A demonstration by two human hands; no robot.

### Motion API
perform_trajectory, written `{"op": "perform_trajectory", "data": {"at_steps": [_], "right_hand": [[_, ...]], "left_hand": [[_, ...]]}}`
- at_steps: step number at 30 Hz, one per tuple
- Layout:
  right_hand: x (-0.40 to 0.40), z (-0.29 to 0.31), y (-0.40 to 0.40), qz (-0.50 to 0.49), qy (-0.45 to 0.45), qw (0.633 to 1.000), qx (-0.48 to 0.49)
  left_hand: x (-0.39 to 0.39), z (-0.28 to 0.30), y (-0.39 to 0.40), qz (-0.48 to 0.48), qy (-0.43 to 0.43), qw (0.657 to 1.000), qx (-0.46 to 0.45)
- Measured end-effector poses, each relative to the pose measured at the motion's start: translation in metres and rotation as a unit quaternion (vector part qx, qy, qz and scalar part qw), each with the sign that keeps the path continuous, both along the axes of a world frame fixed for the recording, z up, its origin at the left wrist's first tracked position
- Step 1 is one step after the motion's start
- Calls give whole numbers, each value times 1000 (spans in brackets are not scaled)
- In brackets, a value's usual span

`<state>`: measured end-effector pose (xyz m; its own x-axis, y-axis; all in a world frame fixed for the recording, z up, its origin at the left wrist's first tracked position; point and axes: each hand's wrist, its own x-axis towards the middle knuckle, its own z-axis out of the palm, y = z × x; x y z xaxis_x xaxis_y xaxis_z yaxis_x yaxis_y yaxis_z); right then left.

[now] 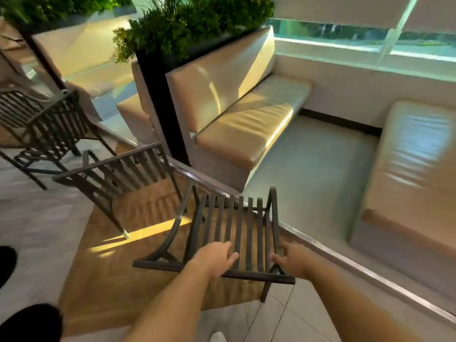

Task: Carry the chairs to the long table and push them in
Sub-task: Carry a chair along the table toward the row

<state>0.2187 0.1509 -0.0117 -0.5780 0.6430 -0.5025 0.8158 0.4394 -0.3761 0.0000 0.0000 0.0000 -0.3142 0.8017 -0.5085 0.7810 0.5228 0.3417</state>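
A dark metal chair [229,233] with a slatted back and seat stands right in front of me on a wood-patterned floor patch, its back rail nearest me. My left hand [217,259] lies over the top of the back slats with fingers stretched out, not wrapped around them. At the right corner post of the back, my right hand [290,259] has its fingers spread and just touching the frame. Two more chairs of the same kind stand to the left, one [116,176] close by and one [44,124] farther off. No long table shows.
A beige cushioned bench [246,134] backs onto a black planter [162,107] full of green plants ahead. Another beige cushion [409,169] lies right, below a window. A metal floor strip [357,265] runs diagonally past the chair. Dark shapes [32,324] sit at lower left.
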Motion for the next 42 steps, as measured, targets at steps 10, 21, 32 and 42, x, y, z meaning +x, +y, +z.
{"op": "perform_trajectory", "data": {"at_steps": [10, 21, 32, 42], "right_hand": [[-58, -73, -78, 39, -120, 992, 6], [-62, -82, -71, 49, -100, 994, 21], [-43, -79, -35, 130, -78, 988, 11], [-18, -74, 43, 289, -83, 953, 31]], "left_hand": [[-76, -46, -64, -46, 17, 993, -112], [-99, -87, -74, -43, 152, 979, -126], [-59, -99, -76, 5, 155, 978, -141], [33, -94, -54, 148, 167, 958, -178]]}}
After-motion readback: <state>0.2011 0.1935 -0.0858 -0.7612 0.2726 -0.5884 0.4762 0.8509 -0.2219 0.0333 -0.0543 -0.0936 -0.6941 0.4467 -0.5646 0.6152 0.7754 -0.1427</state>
